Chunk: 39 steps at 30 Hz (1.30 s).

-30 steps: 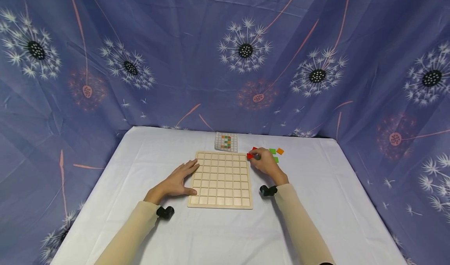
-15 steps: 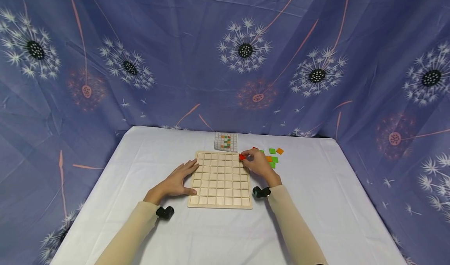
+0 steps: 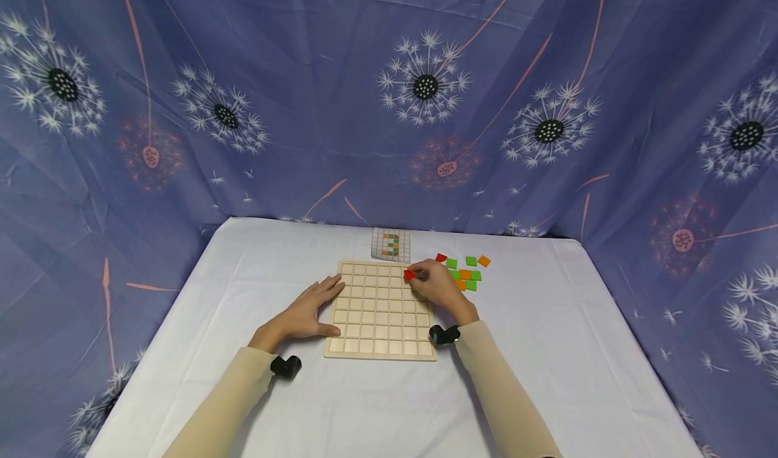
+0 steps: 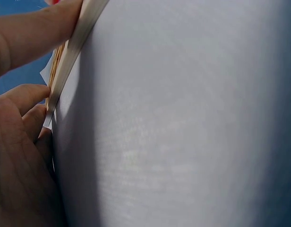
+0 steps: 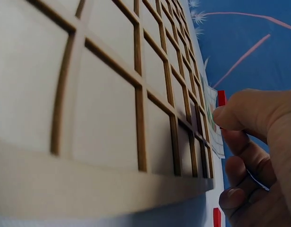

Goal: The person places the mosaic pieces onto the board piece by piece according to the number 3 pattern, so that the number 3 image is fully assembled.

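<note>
A person sits at a table covered in a white cloth (image 3: 547,350), with blue dandelion-print fabric (image 3: 389,93) hung behind and to both sides. In the middle of the table lies a pale wooden grid board (image 3: 381,309) divided into many small square cells, all of which look unfilled. The left hand (image 3: 306,315) rests flat with fingers spread and relaxed, fingertips touching the board's left edge; the left wrist view shows a finger (image 4: 32,28) lying along that edge. The right hand (image 3: 439,288) is over the board's far right corner, pinching a small red tile (image 3: 409,275) between thumb and fingertips, held just above the cells near the top row. Just beside the board on the right lies a loose cluster of green, orange and red tiles (image 3: 464,272). A small pattern card (image 3: 391,244) showing coloured squares lies flat just beyond the board's far edge.
</note>
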{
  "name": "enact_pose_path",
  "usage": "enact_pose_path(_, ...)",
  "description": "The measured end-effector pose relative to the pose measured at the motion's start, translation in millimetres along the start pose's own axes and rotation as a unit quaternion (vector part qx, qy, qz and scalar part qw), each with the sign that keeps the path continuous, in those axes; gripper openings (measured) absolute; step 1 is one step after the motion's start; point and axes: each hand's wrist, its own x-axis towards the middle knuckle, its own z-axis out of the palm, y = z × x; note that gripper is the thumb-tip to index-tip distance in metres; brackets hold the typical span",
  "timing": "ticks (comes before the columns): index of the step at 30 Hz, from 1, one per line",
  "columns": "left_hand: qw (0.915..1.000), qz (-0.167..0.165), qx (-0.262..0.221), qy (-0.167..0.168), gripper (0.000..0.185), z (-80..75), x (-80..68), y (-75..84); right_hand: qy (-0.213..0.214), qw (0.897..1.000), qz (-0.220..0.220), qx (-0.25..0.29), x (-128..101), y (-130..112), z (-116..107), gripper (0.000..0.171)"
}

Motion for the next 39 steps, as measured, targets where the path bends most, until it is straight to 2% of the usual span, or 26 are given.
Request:
enact_pose_path(9,1.0000,0.001,0.005,-0.003,0.108,0.0,1.0,0.4,-0.008,1.000,-0.014,0.000,1,-4,9,0.029)
enact_pose_path(21,1.0000,-0.001,-0.002,0.000,0.108,-0.6,0.5,1.8,-0.022,0.999,-0.002,-0.029,5,-9,19,0.029)
enact_pose_path(33,1.0000,-0.002,0.000,0.000,0.107,-0.9,-0.1,3.6,-0.025,0.999,0.014,-0.023,4,-12,22,0.022)
enact_pose_path(39,1.0000,-0.001,0.003,0.001,0.107,-0.2,0.1,3.1,-0.025,0.999,0.007,-0.024,4,-14,22,0.022)
